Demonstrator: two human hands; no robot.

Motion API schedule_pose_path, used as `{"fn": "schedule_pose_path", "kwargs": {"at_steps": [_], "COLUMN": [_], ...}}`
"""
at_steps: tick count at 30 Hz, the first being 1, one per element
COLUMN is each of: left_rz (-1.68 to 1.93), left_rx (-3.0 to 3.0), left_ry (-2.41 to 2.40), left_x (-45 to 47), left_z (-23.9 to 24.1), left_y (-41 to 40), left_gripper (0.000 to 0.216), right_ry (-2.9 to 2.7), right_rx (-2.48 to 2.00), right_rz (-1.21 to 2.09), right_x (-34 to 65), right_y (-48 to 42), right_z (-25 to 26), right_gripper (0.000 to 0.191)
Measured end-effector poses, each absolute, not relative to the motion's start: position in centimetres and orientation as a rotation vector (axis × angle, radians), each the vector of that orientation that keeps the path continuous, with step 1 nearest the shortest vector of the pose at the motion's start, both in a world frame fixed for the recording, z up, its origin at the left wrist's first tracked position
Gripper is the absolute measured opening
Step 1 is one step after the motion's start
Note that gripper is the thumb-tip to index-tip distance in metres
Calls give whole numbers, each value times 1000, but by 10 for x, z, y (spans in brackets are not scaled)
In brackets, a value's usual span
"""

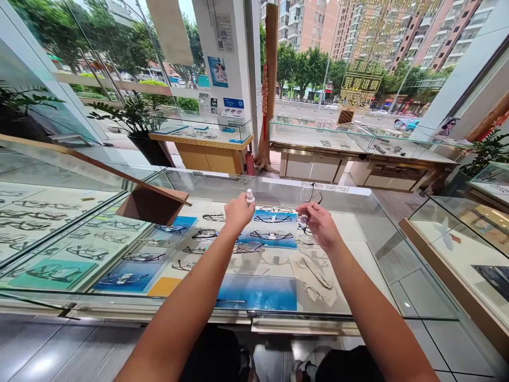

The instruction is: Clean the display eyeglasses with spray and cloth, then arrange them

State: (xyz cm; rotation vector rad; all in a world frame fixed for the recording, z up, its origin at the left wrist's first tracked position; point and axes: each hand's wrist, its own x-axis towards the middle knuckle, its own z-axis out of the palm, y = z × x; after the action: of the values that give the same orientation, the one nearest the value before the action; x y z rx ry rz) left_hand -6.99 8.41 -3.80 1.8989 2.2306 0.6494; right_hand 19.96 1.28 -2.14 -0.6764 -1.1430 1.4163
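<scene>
My left hand [237, 213] is closed around a small spray bottle [249, 197] with a white top; most of its body is hidden behind my fingers. Opposite it, my right hand [322, 227] pinches a pair of eyeglasses [311, 194] with a thin dark frame, raised above the glass display counter [274, 187]. Between and below my hands, several eyeglasses [272, 234] lie inside the counter on blue and white panels. Below my right forearm is a beige cloth [316, 281], with what looks like a chain or another pair of glasses on it.
A brown ribbed stand [153, 204] sits on the counter at the left. Another glass case [449, 233] stands to the right. Beyond are more display cases [318, 132], a wooden post [270, 79], a potted plant [137, 119] and large windows onto a street.
</scene>
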Motion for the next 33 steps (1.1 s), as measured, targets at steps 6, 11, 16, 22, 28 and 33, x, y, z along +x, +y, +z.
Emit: {"fn": "schedule_pose_path", "kwargs": {"at_steps": [6, 11, 16, 22, 28, 33], "left_rz": [717, 1338, 1103, 471, 220, 237], "left_rx": [1849, 1943, 2373, 2638, 2693, 2683], "left_ry": [2221, 2153, 1217, 505, 405, 402], "left_x": [-63, -44, -9, 34, 49, 51], "left_z": [-35, -18, -2, -26, -46, -49], "left_y": [78, 54, 13, -26, -35, -38], "left_gripper": [43, 52, 19, 34, 32, 18], "right_ry": [-1115, -1092, -1067, -1047, -1058, -1037], "right_rx": [-673, -645, -619, -627, -618, -618], "right_rz": [1429, 1421, 1388, 1364, 1364, 1362], "right_x": [200, 203, 208, 212, 213, 214], "right_y": [13, 14, 16, 18, 17, 17], "right_z": [-21, -18, -13, -12, -12, -10], "right_gripper": [27, 24, 23, 23, 21, 22]}}
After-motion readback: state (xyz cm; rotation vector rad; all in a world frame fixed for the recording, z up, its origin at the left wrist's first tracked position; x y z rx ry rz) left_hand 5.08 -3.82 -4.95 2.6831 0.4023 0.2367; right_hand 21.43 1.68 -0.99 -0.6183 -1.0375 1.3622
